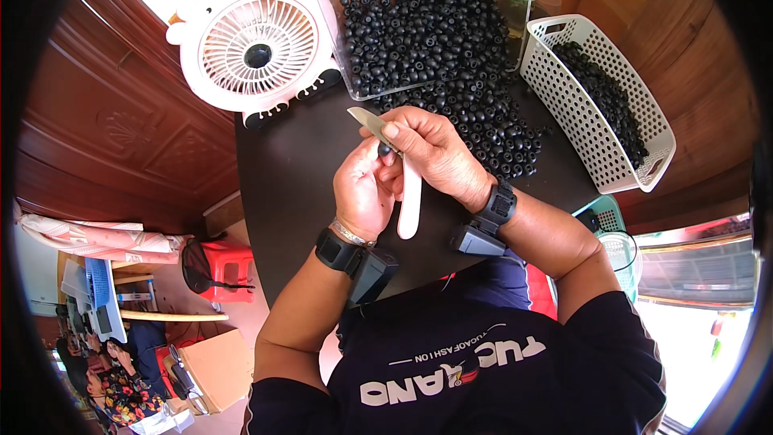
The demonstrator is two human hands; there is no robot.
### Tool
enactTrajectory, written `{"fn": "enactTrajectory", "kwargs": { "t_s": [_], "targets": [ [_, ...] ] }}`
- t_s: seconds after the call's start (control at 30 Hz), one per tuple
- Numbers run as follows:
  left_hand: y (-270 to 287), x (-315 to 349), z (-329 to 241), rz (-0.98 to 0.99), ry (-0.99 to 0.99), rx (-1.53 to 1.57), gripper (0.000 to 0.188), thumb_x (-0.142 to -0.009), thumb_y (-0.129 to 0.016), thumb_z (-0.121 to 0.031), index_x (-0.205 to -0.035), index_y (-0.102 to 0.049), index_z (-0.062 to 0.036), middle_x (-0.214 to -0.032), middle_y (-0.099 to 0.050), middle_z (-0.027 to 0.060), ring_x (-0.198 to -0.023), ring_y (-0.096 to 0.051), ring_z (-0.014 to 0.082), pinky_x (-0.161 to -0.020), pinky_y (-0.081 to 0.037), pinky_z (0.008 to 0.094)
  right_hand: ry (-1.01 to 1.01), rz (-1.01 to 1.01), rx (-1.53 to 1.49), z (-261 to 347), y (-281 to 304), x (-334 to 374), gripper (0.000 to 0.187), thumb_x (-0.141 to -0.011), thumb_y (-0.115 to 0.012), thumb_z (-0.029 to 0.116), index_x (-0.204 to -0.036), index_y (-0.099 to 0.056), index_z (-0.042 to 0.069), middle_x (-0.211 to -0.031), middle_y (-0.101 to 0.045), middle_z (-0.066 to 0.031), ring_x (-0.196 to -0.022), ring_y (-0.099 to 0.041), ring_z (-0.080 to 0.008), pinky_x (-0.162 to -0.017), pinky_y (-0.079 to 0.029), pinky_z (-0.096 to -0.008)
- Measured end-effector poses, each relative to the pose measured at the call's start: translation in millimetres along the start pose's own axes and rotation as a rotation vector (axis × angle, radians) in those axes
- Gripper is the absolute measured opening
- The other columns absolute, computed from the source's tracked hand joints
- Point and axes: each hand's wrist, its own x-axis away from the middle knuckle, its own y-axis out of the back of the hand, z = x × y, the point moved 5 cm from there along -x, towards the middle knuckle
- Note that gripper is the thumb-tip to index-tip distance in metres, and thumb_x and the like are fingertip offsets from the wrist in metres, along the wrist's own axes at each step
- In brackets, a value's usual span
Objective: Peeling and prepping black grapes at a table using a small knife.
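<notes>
My right hand (439,153) grips a knife with a pale handle (411,205), its thumb pressed on the flat of the blade (367,120). The blade points up and to the left. In my left hand (360,193) a small round black part (384,149) is pinched right at the blade, partly hidden by the fingers. Beyond my hands lies a heap of the same kind of small black hollow parts (495,133), spilling from a clear plastic bin (362,97) that holds many more. Both hands are over the dark table (282,177).
A white perforated basket (576,125) with small black pieces (608,101) stands at the right edge. A pink animal-shaped fan (258,56) is at the far left. A green basket (628,262) sits low at right, a red stool (225,270) at left. Other people (121,370) are at lower left.
</notes>
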Motion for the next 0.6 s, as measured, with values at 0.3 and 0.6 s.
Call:
{"fn": "enactTrajectory", "kwargs": {
  "t_s": [0.3,0.6],
  "targets": [
    [2.6,-1.8,3.5,-0.072,0.028,0.098,0.026,-0.094,-0.046,-0.029,-0.079,-0.049,-0.0084,-0.069,-0.050,-0.0005,-0.061,-0.048,0.0111,-0.057,-0.040,0.0241,0.166,-0.048,-0.082,1.0,1.2,-3.7,0.027,-0.096,-0.051,0.025,-0.089,-0.058,0.000,-0.091,-0.066,-0.0103,-0.062,-0.061,-0.0106,-0.056,-0.054,-0.0238],
    [-4.5,-0.2,0.2,0.063,0.047,0.056,0.031,-0.094,-0.042,-0.035,-0.076,-0.047,-0.0102,-0.064,-0.047,-0.0009,-0.054,-0.045,0.0118,-0.050,-0.036,0.0256,0.036,0.046,-0.098,1.0,1.1,-1.5,0.029,-0.097,-0.047,0.027,-0.096,-0.056,-0.001,-0.103,-0.062,-0.0165,-0.074,-0.066,-0.0170,-0.060,-0.059,-0.0270]
  ]
}}
